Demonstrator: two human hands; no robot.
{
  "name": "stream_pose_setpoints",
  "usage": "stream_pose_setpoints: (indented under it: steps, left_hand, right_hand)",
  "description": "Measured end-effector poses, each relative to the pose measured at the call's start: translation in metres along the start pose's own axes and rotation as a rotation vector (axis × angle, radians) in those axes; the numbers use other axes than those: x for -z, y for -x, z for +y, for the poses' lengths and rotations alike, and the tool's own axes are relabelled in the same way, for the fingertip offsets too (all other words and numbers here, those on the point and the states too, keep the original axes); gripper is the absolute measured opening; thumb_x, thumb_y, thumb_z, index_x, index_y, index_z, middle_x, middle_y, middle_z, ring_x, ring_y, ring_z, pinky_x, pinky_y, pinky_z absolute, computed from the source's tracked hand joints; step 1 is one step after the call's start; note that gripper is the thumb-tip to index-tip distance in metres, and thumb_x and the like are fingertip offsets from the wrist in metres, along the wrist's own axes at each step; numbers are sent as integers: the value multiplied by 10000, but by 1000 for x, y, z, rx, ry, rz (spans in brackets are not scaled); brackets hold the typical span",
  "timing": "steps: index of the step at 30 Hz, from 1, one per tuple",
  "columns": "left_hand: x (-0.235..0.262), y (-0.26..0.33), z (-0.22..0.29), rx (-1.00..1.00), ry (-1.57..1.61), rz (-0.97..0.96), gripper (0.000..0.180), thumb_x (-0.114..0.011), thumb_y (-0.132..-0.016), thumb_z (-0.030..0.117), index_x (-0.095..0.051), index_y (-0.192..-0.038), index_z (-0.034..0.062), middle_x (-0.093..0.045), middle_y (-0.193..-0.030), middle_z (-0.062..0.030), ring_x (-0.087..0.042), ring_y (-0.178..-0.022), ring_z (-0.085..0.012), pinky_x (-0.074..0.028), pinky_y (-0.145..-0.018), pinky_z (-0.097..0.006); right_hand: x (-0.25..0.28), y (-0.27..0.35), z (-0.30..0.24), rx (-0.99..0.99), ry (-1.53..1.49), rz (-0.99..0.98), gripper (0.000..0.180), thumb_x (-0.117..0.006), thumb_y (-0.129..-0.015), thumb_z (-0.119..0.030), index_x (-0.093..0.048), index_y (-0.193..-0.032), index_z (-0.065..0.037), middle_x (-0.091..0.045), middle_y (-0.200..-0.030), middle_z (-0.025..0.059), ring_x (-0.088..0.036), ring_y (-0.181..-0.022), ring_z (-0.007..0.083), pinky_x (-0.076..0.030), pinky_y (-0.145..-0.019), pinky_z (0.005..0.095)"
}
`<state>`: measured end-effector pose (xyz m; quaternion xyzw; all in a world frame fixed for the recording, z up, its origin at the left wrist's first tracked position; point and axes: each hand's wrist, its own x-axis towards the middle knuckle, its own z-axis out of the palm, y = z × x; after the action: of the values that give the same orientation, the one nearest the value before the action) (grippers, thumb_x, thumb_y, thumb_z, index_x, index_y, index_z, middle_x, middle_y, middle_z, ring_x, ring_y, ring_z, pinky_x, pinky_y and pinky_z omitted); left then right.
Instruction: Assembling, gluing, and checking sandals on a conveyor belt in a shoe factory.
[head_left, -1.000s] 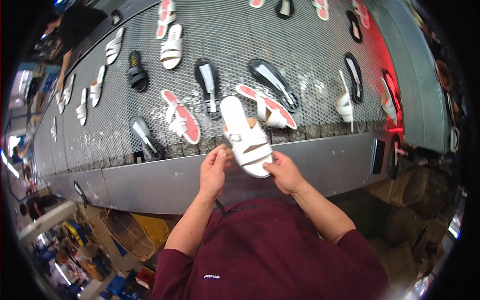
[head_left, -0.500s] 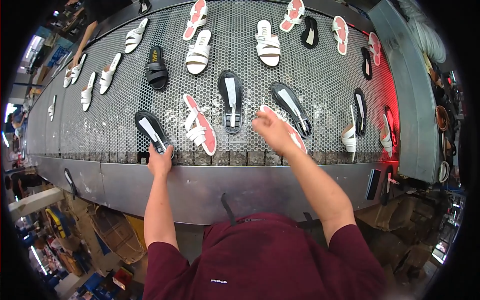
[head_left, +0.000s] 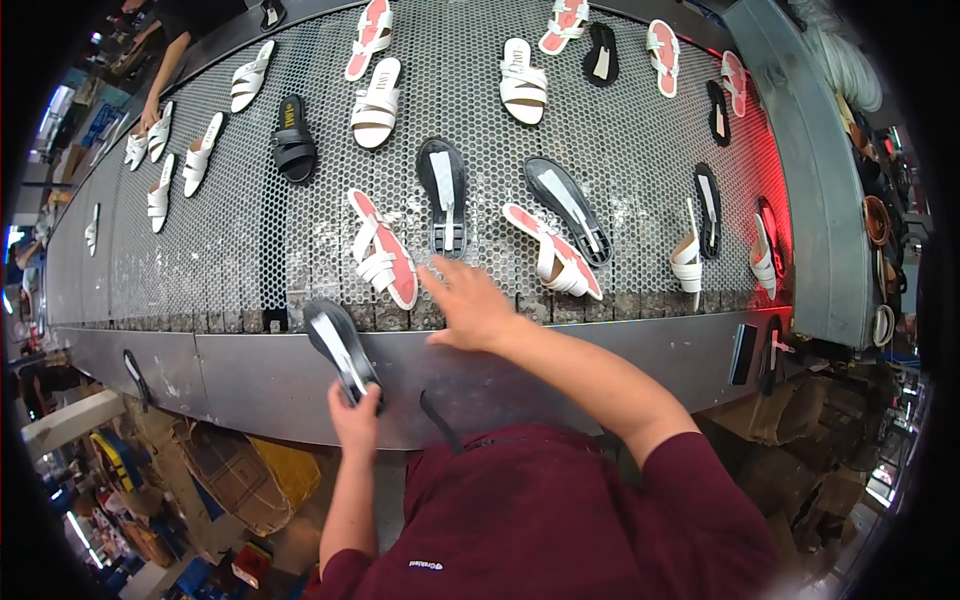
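Note:
My left hand [head_left: 356, 418] grips the heel end of a black shoe sole [head_left: 340, 340] with a white strip down its middle, held over the metal front edge of the conveyor. My right hand [head_left: 468, 304] reaches across the belt's near edge with its fingers spread and nothing in them. Its fingertips are close to the heel of another black sole [head_left: 442, 185] and to a white-strapped sandal upper with a pink underside [head_left: 384, 250]. A similar pink-and-white upper [head_left: 552, 250] lies farther right, beside a black sole [head_left: 568, 205].
The perforated conveyor belt [head_left: 640, 140] carries several white sandals and a black sandal [head_left: 293, 140]. At the left, another person's hand [head_left: 150, 112] is at white sandals. A grey metal housing [head_left: 805, 200] glows red along the right end. Cardboard boxes [head_left: 235, 475] stand below.
My left hand has lifted the black sole off the belt and drawn it toward me. My right hand has moved left, away from the right-hand upper. Belt items have shifted slightly left.

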<state>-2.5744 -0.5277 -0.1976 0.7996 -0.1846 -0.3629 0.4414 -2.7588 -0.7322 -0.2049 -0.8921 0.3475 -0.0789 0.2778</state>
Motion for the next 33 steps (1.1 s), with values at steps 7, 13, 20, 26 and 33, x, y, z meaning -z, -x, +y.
stream_pose_setpoints:
  steps: [7, 13, 20, 26, 33]
  left_hand:
    - [-37, 61, -36, 256, -260, -376, 487, -715, -811, 130, -450, -1183, -41, -650, -907, -103, -622, -803, -168, -500, -743, -290]
    - [-9, 33, -6, -292, -659, -169, 615, -774, -720, 208, -508, -1224, -25, -588, -1158, -202, -589, -1059, -295, -464, -905, -371]
    - [-101, 32, 81, -97, -112, -1032, 549, -699, -800, 113, -471, -1290, 20, -559, -1225, -122, -536, -1107, -202, -434, -940, -356]
    - [-133, 64, 63, 197, 178, -834, 215, -570, -897, 44, -618, -1104, 16, -652, -938, -44, -589, -733, -90, -482, -592, -224]
    - [-111, 66, 54, -12, -178, -741, 438, -727, -809, 182, -562, -1162, -18, -640, -1072, -107, -617, -908, -224, -496, -824, -355]
  right_hand:
    - [-66, -49, 12, -215, -155, 2, 587, -686, -753, -269, -488, -1250, -26, -562, -1190, 203, -576, -1042, 343, -466, -878, 450]
    - [26, 10, 41, 29, -546, 522, 172, -631, -796, -141, -666, -889, 0, -661, -969, 140, -644, -864, 277, -511, -752, 375]
    - [94, 87, 36, -375, -1165, 80, 235, -645, -875, -212, -675, -904, 20, -659, -768, 23, -566, -689, 57, -475, -607, 255]
    - [43, 130, 40, -270, -1862, -88, 646, -590, -923, -287, -284, -1406, 13, -436, -1360, 142, -454, -1225, 174, -380, -1025, 339]
    - [7, 158, 26, -542, -1550, -284, 319, -587, -932, -185, -581, -1214, -36, -646, -1050, 42, -591, -937, 110, -481, -815, 286]
